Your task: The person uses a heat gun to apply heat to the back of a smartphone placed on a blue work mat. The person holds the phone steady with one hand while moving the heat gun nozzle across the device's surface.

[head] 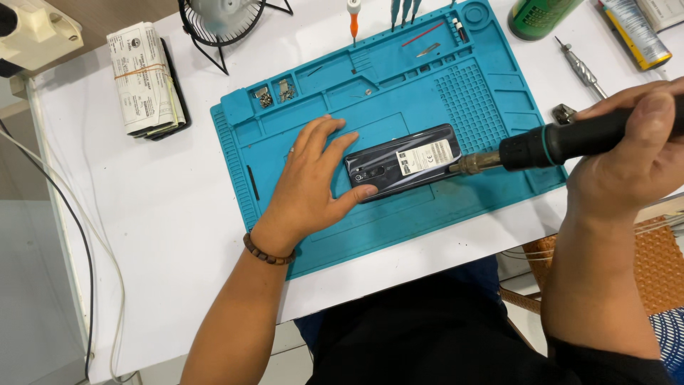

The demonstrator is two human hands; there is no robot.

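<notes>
Seen from above, a person works at a white table point(178, 214) on a blue mat point(399, 235). A dark phone point(402, 162) lies face down on the mat, its glossy back up, with a white label toward its right end. The left hand point(310, 182) lies open and flat on the mat, fingers spread, thumb pressed against the near edge of the phone and fingertips at its left end; it grips nothing and only steadies. The right hand point(634, 153) is closed around the black handle of a hot-air tool point(548, 146), whose metal nozzle points left and sits just at, perhaps touching, the phone's right end; contact cannot be told for certain. So the phone lies directly between the two hands, touching the left one and just past the tip of the tool held in the right. Judging from this, the main risk is heat: a nozzle held in one spot could scorch the label or warp the back cover, and warmth travelling along the phone could reach the left thumb and fingertips resting against it. The flat, unclamped left hand is another weak point, since a push from the nozzle could slide the phone leftward on the mat. Beyond the left hand's fingertips, small screws point(265, 97) sit in the mat's trays, and a jolt of the mat could scatter them. A small fan point(221, 21) stands farther off beyond that hand.
</notes>
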